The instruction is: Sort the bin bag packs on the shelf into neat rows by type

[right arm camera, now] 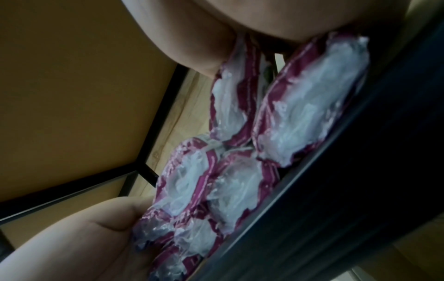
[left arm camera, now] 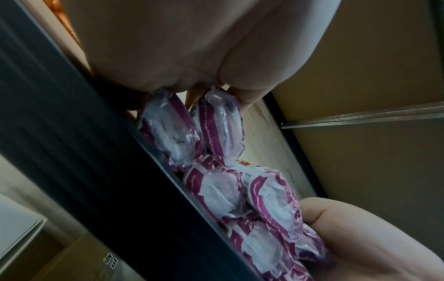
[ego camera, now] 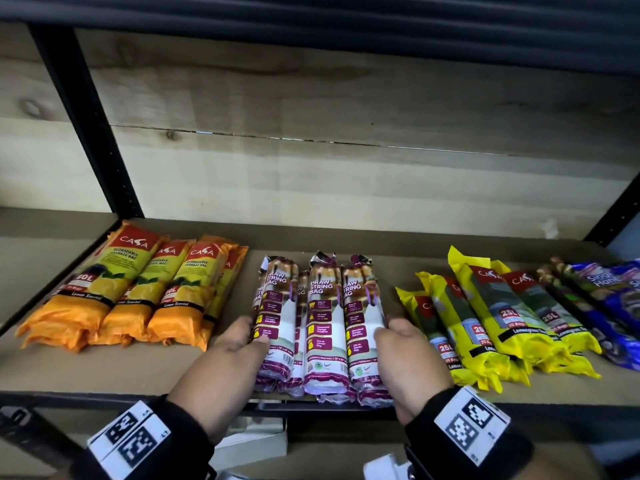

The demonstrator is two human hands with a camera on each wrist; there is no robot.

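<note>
Head view, both hands, left hand, right hand, clasping purple packs, fingers hidden behind.

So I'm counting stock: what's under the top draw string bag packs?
More draw string bag packs: the wrist views show a second layer of ends beneath the top packs. Both hands cover the stack's sides, so the full count stays hidden.

Bare shelf behind packs; narrow gaps betw. orange, purple, yellow rows.
</note>
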